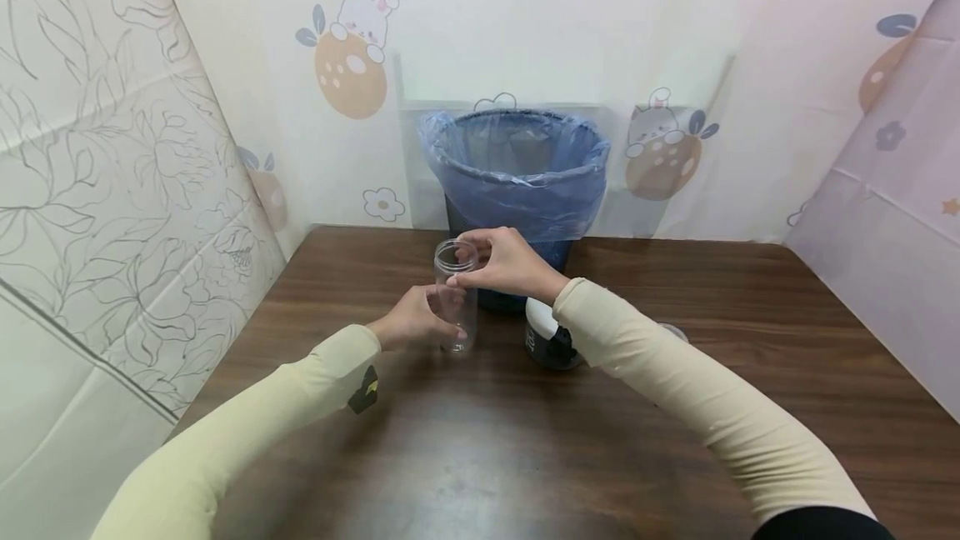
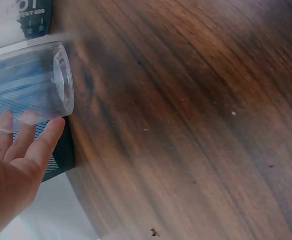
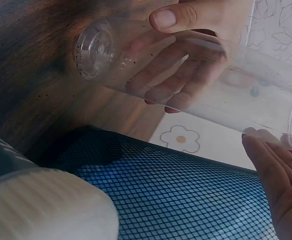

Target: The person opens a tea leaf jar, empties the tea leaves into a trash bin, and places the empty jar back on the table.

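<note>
The left hand [image 1: 416, 319] grasps the lower body of a clear, colourless, cylindrical plastic jar [image 1: 467, 311], thumb on the near side and fingers seen through the wall on the far side. The right hand [image 1: 510, 263] pinches the neck from the right, higher up. The jar thus stands upright between the two hands, open mouth upward; whether its base touches the brown wood-grain table [image 1: 465, 448] cannot be told. Just right of it, partly hidden by the cream right sleeve [image 1: 697, 390], is a black-and-white container [image 1: 542, 340]. Behind the hands stands a dark mesh bin [image 1: 555, 255], lined with a translucent blue plastic bag [image 1: 517, 211], before a pale rabbit-printed backdrop [image 1: 510, 23].
</note>
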Tool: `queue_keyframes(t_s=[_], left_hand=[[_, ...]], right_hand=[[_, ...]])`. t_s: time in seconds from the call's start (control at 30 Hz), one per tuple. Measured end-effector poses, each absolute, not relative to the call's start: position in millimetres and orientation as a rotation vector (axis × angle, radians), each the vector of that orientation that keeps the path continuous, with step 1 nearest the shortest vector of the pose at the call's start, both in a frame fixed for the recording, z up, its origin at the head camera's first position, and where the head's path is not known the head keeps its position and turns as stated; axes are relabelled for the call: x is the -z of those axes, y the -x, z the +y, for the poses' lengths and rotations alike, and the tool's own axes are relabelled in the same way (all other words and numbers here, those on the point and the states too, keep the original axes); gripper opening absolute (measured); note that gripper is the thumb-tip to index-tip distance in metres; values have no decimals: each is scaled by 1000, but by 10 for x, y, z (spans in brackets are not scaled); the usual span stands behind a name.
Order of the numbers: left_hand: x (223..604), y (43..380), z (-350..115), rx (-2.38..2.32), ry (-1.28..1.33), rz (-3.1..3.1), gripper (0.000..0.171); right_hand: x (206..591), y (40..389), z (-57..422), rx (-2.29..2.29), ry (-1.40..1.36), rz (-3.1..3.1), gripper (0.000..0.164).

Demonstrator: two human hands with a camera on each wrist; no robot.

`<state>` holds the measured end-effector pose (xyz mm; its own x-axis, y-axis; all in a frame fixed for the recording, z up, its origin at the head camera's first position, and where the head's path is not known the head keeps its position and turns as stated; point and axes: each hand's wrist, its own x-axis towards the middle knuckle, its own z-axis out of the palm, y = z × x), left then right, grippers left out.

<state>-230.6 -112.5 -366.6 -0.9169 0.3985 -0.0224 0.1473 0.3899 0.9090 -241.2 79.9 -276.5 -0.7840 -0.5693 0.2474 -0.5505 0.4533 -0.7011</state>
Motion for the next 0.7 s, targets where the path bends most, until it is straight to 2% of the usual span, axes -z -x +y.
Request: queue_keyframes(t_s=[0.4,0.7], left_hand=[[3806,2362,-1157,-1573,-479,2398,59],[3846,2356,-1154,-1549,-436,2434,58]], right_hand=[[2883,2463,753,1258,1020,2669,50],[2971,2458,758,1285,981,2671,61]])
